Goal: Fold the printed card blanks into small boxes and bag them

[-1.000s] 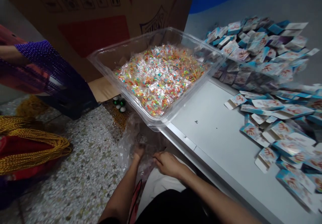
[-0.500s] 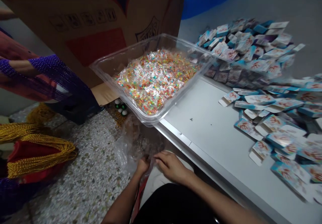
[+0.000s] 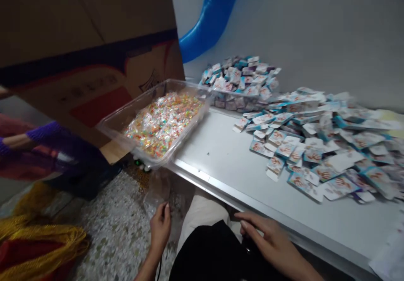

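I sit at a white table (image 3: 315, 213). My left hand (image 3: 160, 228) is down beside my left knee, fingers curled near a crumpled clear plastic bag (image 3: 159, 188) on the floor; whether it grips the bag I cannot make out. My right hand (image 3: 268, 239) rests over my lap just below the table edge, fingers stretched out and holding nothing. A clear plastic tray (image 3: 118, 119) filled with small packets of colourful candy (image 3: 164, 119) overhangs the table's left end. Many flat blue-and-white printed cartons (image 3: 315, 146) lie scattered across the table.
A second clear tray heaped with cartons (image 3: 240, 81) stands at the back. A big cardboard box (image 3: 78, 58) leans behind the candy tray. Another person's purple sleeve (image 3: 47, 136) is at the left. Gold cord bundles (image 3: 44, 239) lie on the speckled floor. A blue tube (image 3: 208, 20) runs up the wall.
The view has swung up and right. My right hand has left the plastic bag and moved right over my lap, fingers now extended. My left hand stays low beside the bag.
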`<state>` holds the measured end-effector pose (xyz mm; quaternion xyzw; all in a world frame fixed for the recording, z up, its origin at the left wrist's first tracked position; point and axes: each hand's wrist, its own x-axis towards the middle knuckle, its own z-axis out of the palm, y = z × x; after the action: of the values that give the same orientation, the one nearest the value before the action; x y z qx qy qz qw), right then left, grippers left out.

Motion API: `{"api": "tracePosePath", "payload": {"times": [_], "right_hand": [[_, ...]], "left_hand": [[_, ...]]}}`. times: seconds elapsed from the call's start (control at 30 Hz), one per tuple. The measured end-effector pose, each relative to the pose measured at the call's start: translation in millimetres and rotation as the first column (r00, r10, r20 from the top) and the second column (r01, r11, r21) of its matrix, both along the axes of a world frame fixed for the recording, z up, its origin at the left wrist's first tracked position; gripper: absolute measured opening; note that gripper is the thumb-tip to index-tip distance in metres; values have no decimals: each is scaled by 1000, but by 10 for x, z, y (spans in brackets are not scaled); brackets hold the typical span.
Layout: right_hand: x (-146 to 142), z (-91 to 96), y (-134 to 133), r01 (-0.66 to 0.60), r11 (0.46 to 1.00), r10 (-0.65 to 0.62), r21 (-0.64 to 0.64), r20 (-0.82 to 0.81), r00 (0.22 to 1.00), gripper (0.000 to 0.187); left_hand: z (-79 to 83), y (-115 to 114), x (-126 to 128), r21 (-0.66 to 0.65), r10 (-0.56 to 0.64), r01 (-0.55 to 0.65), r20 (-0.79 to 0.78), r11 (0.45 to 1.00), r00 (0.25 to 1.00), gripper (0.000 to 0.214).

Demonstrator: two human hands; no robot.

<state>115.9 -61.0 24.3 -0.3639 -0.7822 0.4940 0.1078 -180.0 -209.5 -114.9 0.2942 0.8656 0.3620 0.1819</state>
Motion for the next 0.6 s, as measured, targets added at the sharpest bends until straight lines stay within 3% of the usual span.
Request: {"api": "tracePosePath", "payload": {"times": [0.07, 0.17, 0.33, 0.47, 0.6], "right_hand": [[137, 85, 33, 49, 998, -49, 44, -5, 999, 28], [278, 277, 163, 105, 981, -104, 164, -10, 994, 28], [533, 492, 547, 177, 904, -209, 389, 39, 977, 33], [809, 545, 876, 231, 823, -326, 519, 98, 940, 34], [1260, 597, 1113, 287, 718, -490, 635, 167, 856, 35]], "left_hand": [[288, 120, 98, 84, -34, 43, -100, 996, 994, 40], [666, 451, 300, 252, -188, 272, -313, 929, 931, 34], [1076, 1319, 721, 188, -541, 644, -400, 742, 740, 30], [1090, 1918, 914, 147, -589, 698, -433, 701, 682, 35], [916, 2179, 971, 133, -594, 723, -482, 678, 645, 34]]}}
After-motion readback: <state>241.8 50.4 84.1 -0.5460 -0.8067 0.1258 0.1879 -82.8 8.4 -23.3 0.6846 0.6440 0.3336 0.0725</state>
